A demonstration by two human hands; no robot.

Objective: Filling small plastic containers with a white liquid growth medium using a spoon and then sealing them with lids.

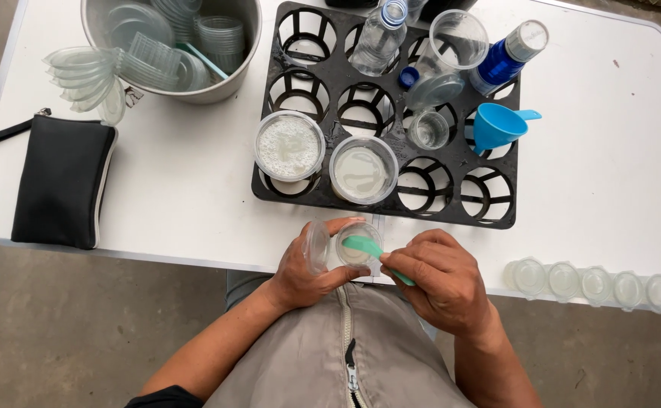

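Observation:
My left hand [304, 268] holds a small clear plastic cup [357, 243] with its hinged lid [317, 245] swung open to the left, at the near table edge. My right hand [440, 279] grips a green spoon [368, 248] whose bowl rests over the cup's mouth. Just beyond, a black slotted tray [496, 219] carries a clear tub of white powder [289, 145] and a clear tub of pale liquid [363, 170].
The tray also holds a blue funnel [495, 127], two bottles [379, 38] and clear cups. A metal bucket [217, 87] of plastic lids stands at the back left. A black pouch [58, 181] lies left. Several filled small cups [595, 283] line the near right edge.

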